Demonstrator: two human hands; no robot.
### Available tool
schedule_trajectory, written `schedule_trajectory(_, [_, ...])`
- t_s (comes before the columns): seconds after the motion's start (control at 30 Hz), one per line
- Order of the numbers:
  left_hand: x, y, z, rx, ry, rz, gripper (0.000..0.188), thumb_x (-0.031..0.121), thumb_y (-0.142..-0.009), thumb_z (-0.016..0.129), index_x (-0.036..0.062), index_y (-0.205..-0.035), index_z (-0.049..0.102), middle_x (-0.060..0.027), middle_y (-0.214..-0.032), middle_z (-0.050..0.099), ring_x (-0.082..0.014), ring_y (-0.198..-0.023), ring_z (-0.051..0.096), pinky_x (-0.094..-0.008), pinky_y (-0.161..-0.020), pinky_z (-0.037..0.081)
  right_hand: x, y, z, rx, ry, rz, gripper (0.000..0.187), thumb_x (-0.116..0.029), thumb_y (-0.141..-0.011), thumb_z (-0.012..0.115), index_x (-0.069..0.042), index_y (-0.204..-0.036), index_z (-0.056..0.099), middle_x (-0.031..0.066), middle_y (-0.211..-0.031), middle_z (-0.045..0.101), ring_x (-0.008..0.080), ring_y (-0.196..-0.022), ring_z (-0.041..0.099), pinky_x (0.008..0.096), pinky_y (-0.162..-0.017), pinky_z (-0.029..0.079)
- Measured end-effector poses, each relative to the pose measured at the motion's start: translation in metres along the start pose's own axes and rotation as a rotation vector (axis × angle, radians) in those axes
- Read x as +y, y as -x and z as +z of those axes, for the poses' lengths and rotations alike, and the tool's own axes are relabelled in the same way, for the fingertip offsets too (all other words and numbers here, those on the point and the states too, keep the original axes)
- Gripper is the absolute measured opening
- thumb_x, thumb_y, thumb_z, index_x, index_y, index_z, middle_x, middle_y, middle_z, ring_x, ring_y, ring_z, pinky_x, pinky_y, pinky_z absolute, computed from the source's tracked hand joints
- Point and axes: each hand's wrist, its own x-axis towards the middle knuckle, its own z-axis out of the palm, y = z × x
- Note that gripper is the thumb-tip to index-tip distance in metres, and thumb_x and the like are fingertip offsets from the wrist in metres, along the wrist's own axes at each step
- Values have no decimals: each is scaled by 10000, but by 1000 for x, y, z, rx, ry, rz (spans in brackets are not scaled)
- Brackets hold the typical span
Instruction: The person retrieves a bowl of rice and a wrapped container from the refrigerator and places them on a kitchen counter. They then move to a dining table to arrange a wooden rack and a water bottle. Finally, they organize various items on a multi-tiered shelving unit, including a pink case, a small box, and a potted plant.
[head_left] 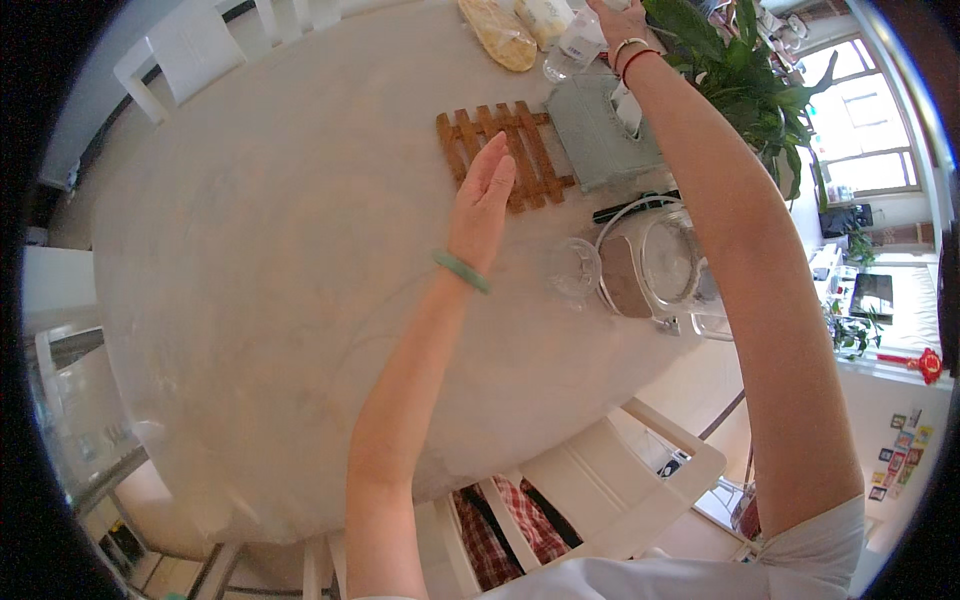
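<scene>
My left hand (484, 200), with a green bangle at its wrist, hovers over the near edge of a slatted wooden trivet (530, 150). Its fingers are stretched out and it holds nothing. My right hand (622, 24) reaches far across the table at the top edge of the view. Its fingers are mostly cut off there, so I cannot tell what they grip. Just left of it stands a clear plastic bottle (574, 48). Below that hand lies a grey-green tissue box (603, 130) with a tissue sticking out, beside the trivet.
A clear glass pot (670, 262) and a small glass cup (575, 268) stand near my right forearm. A bag of yellowish food (500, 38) lies at the far side. A leafy plant (735, 75) rises at far right. White chairs (640, 470) border the table (260, 270).
</scene>
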Motion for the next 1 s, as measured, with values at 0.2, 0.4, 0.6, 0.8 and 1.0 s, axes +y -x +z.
schedule_trajectory(0.2, [-10,-7,5,14,88,5,547,304,-960,583,118,-1441,399,-77,-1428,440,-193,-1300,421,-309,-1057,350,-37,37,-33,-146,3,37,690,-407,-777,725,85,-1220,527,286,-1157,599,400,-1081,581,437,-927,453])
schedule_trajectory(0.4, [5,-32,-3,85,-6,209,664,215,-882,699,92,-1445,370,-121,-1435,423,-236,-1312,414,-340,-1052,381,-114,80,-57,89,-8,-181,672,-385,-798,716,97,-1224,522,258,-1060,631,376,-1034,593,427,-881,466])
schedule_trajectory(0.6, [73,-12,-38,343,-703,543,871,258,-754,814,73,-1458,335,-115,-1449,421,-247,-1319,415,-378,-1051,390,-240,142,-111,-402,-437,-25,637,-434,-794,729,58,-1162,564,252,-1065,646,310,-977,636,418,-843,486])
schedule_trajectory(0.8, [83,41,-91,345,-784,495,859,167,-699,827,59,-1414,363,-136,-1351,506,-273,-1250,482,-398,-1012,418,-294,245,-94,-493,-605,8,465,-410,-733,782,3,-911,665,180,-872,684,261,-769,667,377,-723,528])
schedule_trajectory(1.0, [47,105,-148,543,-456,352,746,97,-726,802,72,-1352,397,-73,-1288,535,-215,-1197,530,-370,-960,476,-334,322,-99,-713,-694,2,491,-306,-786,745,-26,-1161,597,151,-990,675,268,-798,660,355,-724,528])
